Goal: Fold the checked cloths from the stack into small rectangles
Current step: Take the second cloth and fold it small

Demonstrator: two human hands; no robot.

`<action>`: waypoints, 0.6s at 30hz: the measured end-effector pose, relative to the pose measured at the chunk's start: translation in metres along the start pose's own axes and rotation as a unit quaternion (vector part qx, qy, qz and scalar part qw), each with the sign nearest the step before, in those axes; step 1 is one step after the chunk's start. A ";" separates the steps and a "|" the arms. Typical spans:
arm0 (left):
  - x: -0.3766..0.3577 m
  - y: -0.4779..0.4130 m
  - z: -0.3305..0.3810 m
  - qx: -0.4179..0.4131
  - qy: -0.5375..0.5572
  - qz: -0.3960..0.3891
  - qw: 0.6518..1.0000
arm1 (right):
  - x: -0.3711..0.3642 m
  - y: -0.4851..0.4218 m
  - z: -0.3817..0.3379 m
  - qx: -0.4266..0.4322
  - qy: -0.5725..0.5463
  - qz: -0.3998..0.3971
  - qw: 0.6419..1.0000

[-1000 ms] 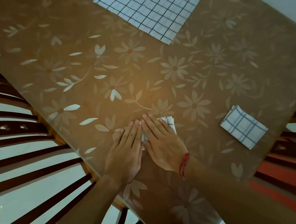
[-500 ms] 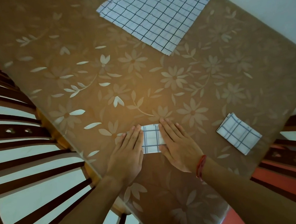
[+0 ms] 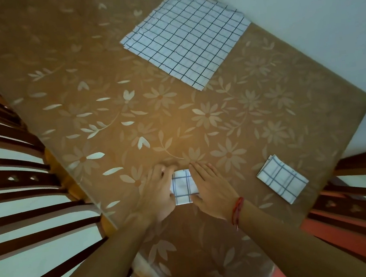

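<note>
left hand [image 3: 158, 192] blurred | right hand [image 3: 212, 189] flat on folded cloth [image 3: 183, 189] | stack [image 3: 187, 36] beyond

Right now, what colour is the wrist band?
The band is red, shown in the head view.

Both forearms are bare, and a thin red thread [image 3: 237, 210] circles the right wrist.

Two folded cloths [image 3: 184, 189] [image 3: 282, 181], one stack of unfolded cloths [image 3: 186, 37], two hands [image 3: 158, 192] [image 3: 214, 189], one table [image 3: 107, 114].
</note>
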State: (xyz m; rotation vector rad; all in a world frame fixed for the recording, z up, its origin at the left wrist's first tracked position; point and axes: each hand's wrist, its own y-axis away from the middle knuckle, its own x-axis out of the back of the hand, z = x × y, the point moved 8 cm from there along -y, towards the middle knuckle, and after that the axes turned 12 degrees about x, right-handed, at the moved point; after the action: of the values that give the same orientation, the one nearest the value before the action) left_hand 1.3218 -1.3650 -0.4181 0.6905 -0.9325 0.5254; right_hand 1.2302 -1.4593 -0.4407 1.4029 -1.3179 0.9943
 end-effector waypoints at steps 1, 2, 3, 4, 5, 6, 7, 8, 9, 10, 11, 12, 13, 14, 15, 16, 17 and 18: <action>0.003 0.000 0.000 0.010 0.023 -0.005 1.000 | 0.002 -0.001 0.000 0.000 -0.003 0.003 1.000; 0.005 0.000 0.000 0.017 0.045 -0.009 0.999 | 0.005 -0.002 -0.001 0.001 -0.006 0.004 1.000; 0.009 0.001 0.000 0.023 0.061 -0.007 0.998 | 0.007 -0.004 -0.001 0.001 -0.013 0.002 1.000; 0.012 0.003 0.001 0.026 0.076 -0.003 0.997 | 0.010 -0.005 -0.001 0.000 -0.021 -0.004 1.000; 0.015 0.004 0.002 0.030 0.098 0.002 0.995 | 0.012 -0.007 -0.001 -0.003 -0.027 -0.010 1.000; 0.018 0.006 0.002 0.037 0.130 0.005 0.991 | 0.015 -0.009 -0.001 -0.005 -0.028 -0.013 1.000; 0.019 0.008 0.002 0.048 0.164 0.006 0.985 | 0.020 -0.011 -0.001 -0.005 -0.024 -0.008 1.000; 0.021 0.009 0.001 0.061 0.196 0.005 0.979 | 0.026 -0.013 -0.001 -0.006 -0.022 0.006 1.000; 0.021 0.011 0.000 0.075 0.222 0.003 0.972 | 0.034 -0.016 -0.002 -0.008 -0.027 0.029 0.999; 0.021 0.013 -0.001 0.089 0.244 0.006 0.966 | 0.040 -0.018 -0.002 -0.014 -0.044 0.044 0.998; 0.022 0.015 -0.002 0.101 0.262 0.015 0.960 | 0.046 -0.019 -0.003 -0.021 -0.066 0.048 0.997; 0.023 0.016 -0.004 0.112 0.282 0.022 0.953 | 0.051 -0.021 -0.005 -0.026 -0.088 0.048 0.995; 0.024 0.018 -0.004 0.121 0.302 0.027 0.945 | 0.056 -0.022 -0.007 -0.029 -0.111 0.047 0.992; 0.025 0.020 -0.005 0.129 0.319 0.032 0.938 | 0.060 -0.022 -0.009 -0.029 -0.132 0.048 0.990; 0.028 0.022 -0.006 0.133 0.331 0.040 0.933 | 0.064 -0.022 -0.011 -0.029 -0.153 0.049 0.987; 0.031 0.025 -0.007 0.134 0.343 0.048 0.929 | 0.067 -0.021 -0.012 -0.033 -0.174 0.045 0.983; 0.034 0.027 -0.009 0.136 0.355 0.051 0.924 | 0.070 -0.018 -0.012 -0.045 -0.199 0.039 0.978; 0.036 0.030 -0.011 0.142 0.369 0.049 0.917 | 0.074 -0.015 -0.011 -0.063 -0.227 0.036 0.971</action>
State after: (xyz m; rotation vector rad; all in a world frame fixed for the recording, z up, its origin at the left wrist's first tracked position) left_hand 1.3259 -1.3323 -0.3824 0.6295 -0.1761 0.9408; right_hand 1.2527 -1.4658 -0.3682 1.5476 -1.7424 0.6374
